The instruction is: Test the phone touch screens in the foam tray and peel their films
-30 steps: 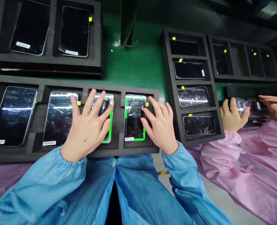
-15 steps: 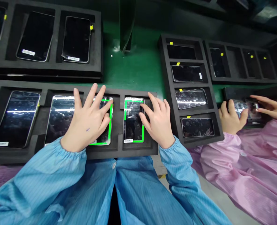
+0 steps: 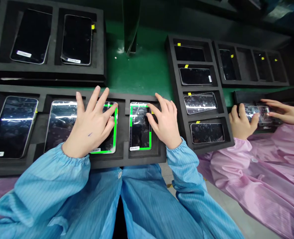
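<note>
Viewing from the head: hands apart, fingers spread, gripping nothing. Right hand (image 3: 165, 121) at the upper right corner of the end phone (image 3: 140, 129), by the near tray's (image 3: 139, 160) right edge; left hand (image 3: 87, 127) over the neighbouring phone (image 3: 109, 142). End phone's border largely green; gridded stretches, both sides, seem unfinished. White label (image 3: 134, 148): print illegible.

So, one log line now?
left hand: over third phone from left, near tray | right hand: at fourth phone, right edge | both phones: green-edged
</note>
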A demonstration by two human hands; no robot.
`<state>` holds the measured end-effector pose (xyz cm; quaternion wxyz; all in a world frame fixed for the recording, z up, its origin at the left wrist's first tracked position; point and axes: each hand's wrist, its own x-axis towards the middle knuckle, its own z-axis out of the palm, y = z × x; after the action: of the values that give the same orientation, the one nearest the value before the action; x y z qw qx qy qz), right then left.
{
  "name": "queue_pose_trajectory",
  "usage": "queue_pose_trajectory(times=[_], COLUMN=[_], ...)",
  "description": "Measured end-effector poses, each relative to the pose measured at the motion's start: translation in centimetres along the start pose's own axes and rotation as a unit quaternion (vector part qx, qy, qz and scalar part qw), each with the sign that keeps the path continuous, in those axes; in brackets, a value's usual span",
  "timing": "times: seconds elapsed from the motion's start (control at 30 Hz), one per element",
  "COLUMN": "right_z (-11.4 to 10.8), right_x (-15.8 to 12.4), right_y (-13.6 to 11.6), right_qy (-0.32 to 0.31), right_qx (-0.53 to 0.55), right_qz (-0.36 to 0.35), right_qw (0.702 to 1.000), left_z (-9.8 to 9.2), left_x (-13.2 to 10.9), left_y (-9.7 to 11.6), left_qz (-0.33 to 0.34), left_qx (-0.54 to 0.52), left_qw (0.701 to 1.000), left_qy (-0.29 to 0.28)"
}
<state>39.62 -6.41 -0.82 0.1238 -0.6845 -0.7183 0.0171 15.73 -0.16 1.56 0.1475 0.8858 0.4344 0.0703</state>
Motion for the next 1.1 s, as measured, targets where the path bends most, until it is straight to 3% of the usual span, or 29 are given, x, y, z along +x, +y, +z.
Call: queue_pose_trajectory(times=[0.3,0.6,0.83,1.1], right_z=[-0.3,-0.9,-1.9,-2.7], right_x=[-0.5,-2.3,-4.2,-6.8], right_y=[0.4,0.1,-0.5,-1.3], right_qy=[0.007,0.026,0.016,0.000], right_qx=[-0.032,-0.032,-0.013,0.010], right_qz=[-0.010,-0.040,-0.052,-0.076], right_qw=[0.999,0.998,0.998,0.997], left_z=[-0.4,-1.0,0.2,1.1], left_x=[-0.3,-4.2,-5.9,-5.4], left_y=[0.5,-0.7,-1.5,-1.8], left_qz=[0.005,-0.102,-0.109,-0.130], left_qx=[0.028,-0.078,-0.099,-0.130], left_qw=[0.999,0.972,0.933,0.935], left_qy=[0.035,0.196,0.327,0.303])
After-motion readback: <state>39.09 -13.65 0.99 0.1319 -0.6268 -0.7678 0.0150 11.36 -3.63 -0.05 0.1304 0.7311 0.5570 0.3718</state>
